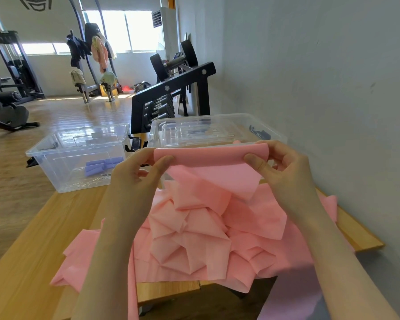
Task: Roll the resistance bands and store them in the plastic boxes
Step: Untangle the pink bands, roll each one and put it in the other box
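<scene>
Both hands pinch the top edge of the pink resistance band (208,158): the left hand (139,172) at 9 o'clock, the right hand (280,165) at 3 o'clock. The rest lies crumpled on the wooden table (28,262). Two clear plastic boxes (79,155) stand at 12 o'clock; the left one holds a rolled purple band (103,166).

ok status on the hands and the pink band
Left hand and right hand pinch pink band's top edge. Rest lies crumpled on table. Nothing in the way.
</scene>
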